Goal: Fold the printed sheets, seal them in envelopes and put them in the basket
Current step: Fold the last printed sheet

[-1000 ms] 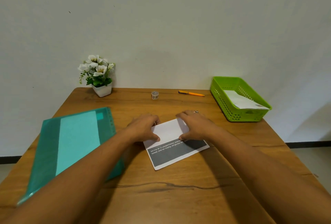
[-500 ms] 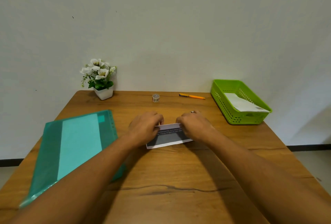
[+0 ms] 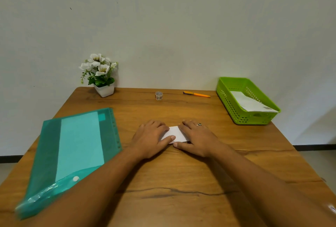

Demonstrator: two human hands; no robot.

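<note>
A folded printed sheet (image 3: 175, 133) lies flat on the wooden table (image 3: 181, 181), white side up, mostly covered by both hands. My left hand (image 3: 151, 137) presses on its left part with flat fingers, thumb along the near edge. My right hand (image 3: 197, 137), wearing a ring, presses on its right part. At the back right stands the green basket (image 3: 227, 97), with a white envelope (image 3: 251, 104) lying inside it.
A teal plastic folder (image 3: 76, 150) with paper inside lies at the left. Along the back edge stand a white flower pot (image 3: 101, 81), a small tape roll (image 3: 158, 95) and an orange pen (image 3: 196, 94).
The sheet has been folded over again: the grey printed band seen earlier is now hidden and only a small white strip shows. Both hands have flattened onto it.
</note>
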